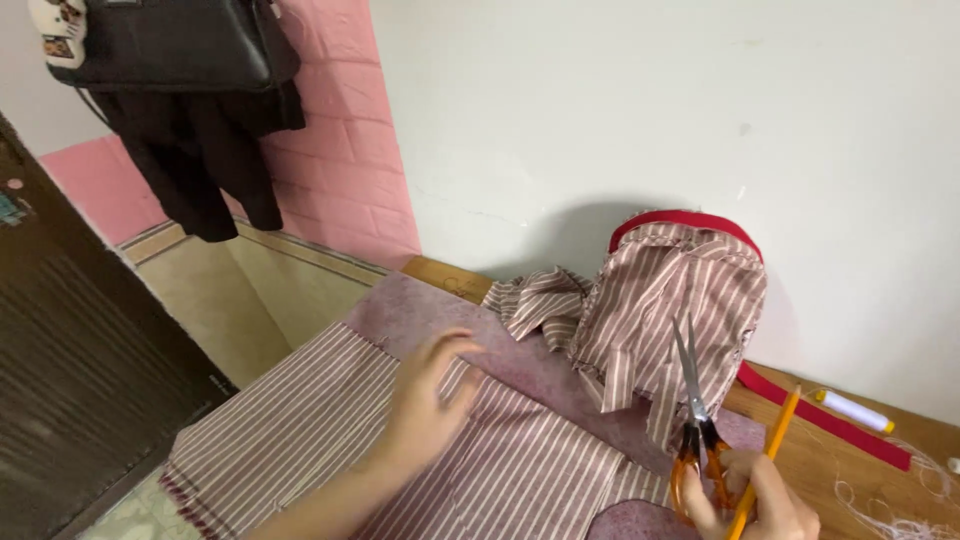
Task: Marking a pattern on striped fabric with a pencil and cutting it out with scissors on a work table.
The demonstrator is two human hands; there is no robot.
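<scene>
Under the left hand (425,400), fingers spread and gripping nothing, the striped fabric (330,430) lies pressed flat on the table (850,470). Rightward, the right hand (760,505) clasps orange-handled scissors (695,420) and a yellow pencil (765,460), blades up and closed. Cutting seems about to begin; the blades must first come down to the cloth edge.

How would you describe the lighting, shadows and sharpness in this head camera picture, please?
In the head view, the light is soft and even, without glare; the heap of striped fabric casts a broad dim shadow on the white wall. The left hand is slightly motion-blurred, while the scissors in the right hand look sharper. Straight edges lean, suggesting wide-angle tilt.
</scene>
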